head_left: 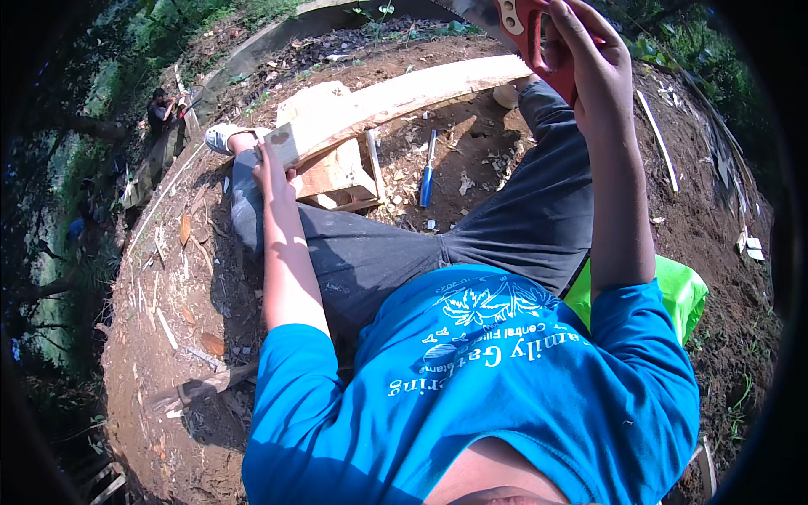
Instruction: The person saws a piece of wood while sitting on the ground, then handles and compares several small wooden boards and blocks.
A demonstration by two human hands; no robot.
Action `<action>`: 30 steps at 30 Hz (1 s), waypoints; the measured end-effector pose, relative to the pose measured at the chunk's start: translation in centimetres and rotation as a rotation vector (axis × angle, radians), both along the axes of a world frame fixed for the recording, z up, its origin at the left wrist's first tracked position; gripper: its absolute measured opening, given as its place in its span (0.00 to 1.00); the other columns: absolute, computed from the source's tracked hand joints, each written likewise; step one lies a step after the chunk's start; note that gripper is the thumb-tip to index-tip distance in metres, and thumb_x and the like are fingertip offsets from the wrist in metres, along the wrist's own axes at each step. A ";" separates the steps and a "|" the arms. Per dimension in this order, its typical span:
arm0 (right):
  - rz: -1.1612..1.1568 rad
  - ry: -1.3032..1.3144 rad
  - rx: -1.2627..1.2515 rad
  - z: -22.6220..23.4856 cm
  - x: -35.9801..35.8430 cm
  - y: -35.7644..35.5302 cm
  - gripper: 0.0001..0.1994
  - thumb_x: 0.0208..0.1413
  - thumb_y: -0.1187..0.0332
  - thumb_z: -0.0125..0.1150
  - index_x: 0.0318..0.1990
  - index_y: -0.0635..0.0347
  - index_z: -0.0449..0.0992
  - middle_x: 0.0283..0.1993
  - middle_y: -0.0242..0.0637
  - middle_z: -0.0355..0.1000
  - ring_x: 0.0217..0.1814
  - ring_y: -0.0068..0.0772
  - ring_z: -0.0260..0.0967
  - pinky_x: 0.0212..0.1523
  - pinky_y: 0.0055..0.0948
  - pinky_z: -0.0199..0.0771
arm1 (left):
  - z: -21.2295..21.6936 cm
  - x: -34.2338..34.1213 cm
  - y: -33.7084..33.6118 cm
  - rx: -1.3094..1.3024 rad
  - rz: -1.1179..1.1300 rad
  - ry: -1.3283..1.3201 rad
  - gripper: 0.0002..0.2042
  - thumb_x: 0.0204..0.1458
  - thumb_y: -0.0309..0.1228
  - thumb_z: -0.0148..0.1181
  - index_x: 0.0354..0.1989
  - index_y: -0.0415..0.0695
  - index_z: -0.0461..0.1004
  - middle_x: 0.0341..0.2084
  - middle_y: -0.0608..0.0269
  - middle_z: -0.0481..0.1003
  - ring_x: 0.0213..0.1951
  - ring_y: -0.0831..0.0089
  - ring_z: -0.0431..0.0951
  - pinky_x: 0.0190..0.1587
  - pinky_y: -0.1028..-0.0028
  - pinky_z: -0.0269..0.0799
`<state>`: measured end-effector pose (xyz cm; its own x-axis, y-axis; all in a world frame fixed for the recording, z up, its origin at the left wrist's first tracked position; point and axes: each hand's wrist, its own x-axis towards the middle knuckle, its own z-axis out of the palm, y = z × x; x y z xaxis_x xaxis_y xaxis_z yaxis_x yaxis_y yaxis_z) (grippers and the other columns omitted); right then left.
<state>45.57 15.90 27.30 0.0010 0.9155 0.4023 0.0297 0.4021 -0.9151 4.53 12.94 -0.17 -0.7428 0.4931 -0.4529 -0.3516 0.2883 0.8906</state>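
We are pressing our left hand (271, 164) flat on the pale timber (396, 97) at upper centre, our right hand (589, 50) gripping the red-handled saw (526, 29) raised above, no cut showing yet.

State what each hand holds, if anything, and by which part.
The right hand grips a handsaw by its red handle. The left hand holds no tool; it rests against the near end of the long wooden plank.

The left hand (271, 164) presses on the end of a long pale plank (404, 97) lying across a wooden block (337, 172). The right hand (589, 50) grips a red saw handle (526, 29) raised above the plank. A blue-handled tool (427, 172) lies on the dirt (699, 210).
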 end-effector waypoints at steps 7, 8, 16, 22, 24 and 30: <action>-0.034 0.227 0.063 0.5 0.1 -6.3 0.13 0.68 0.68 0.58 0.54 0.65 0.77 0.35 0.31 0.77 0.28 0.17 0.73 0.27 0.18 0.73 | 0.7 1.2 0.4 -0.011 -0.091 0.079 0.35 0.57 0.62 0.58 0.41 0.33 0.76 0.32 0.55 0.77 0.23 0.68 0.76 0.17 0.75 0.73; 0.051 0.252 0.110 0.5 0.1 -6.8 0.14 0.68 0.69 0.58 0.56 0.66 0.77 0.39 0.33 0.79 0.32 0.20 0.76 0.33 0.20 0.78 | 0.6 1.3 0.6 -0.012 -0.093 0.090 0.35 0.57 0.62 0.57 0.41 0.32 0.77 0.32 0.55 0.77 0.23 0.67 0.77 0.17 0.74 0.74; -0.034 0.223 0.046 -3.3 2.1 -7.3 0.17 0.68 0.65 0.60 0.60 0.63 0.75 0.34 0.31 0.76 0.27 0.18 0.69 0.27 0.18 0.69 | 0.8 2.5 1.4 -0.099 -0.394 0.369 0.34 0.63 0.55 0.45 0.41 0.27 0.77 0.24 0.52 0.81 0.18 0.67 0.81 0.19 0.71 0.76; -0.084 0.189 -0.123 -8.7 1.7 -7.5 0.16 0.68 0.66 0.61 0.58 0.63 0.77 0.23 0.22 0.68 0.21 0.09 0.60 0.22 0.14 0.58 | 0.9 1.4 1.0 -0.165 -0.474 0.302 0.35 0.62 0.57 0.44 0.43 0.28 0.75 0.23 0.53 0.78 0.19 0.67 0.78 0.18 0.69 0.70; -0.064 0.198 -0.199 -10.1 1.5 -7.4 0.15 0.68 0.66 0.61 0.58 0.61 0.77 0.24 0.22 0.69 0.21 0.08 0.60 0.22 0.14 0.58 | 0.9 1.5 1.1 -0.193 -0.477 0.326 0.35 0.62 0.58 0.43 0.44 0.28 0.75 0.22 0.53 0.77 0.18 0.66 0.77 0.19 0.68 0.70; 0.038 0.216 -0.326 -13.6 0.7 -4.6 0.16 0.69 0.65 0.59 0.59 0.62 0.75 0.30 0.24 0.73 0.22 0.09 0.64 0.22 0.14 0.62 | 1.3 1.9 1.7 -0.259 -0.463 0.365 0.35 0.62 0.59 0.44 0.47 0.30 0.73 0.22 0.54 0.76 0.16 0.68 0.74 0.17 0.70 0.67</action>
<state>46.24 11.26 13.65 0.0179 0.9962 0.0850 -0.1873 0.0868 -0.9785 6.45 14.67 1.17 -0.6082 0.7082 -0.3584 0.1736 0.5593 0.8106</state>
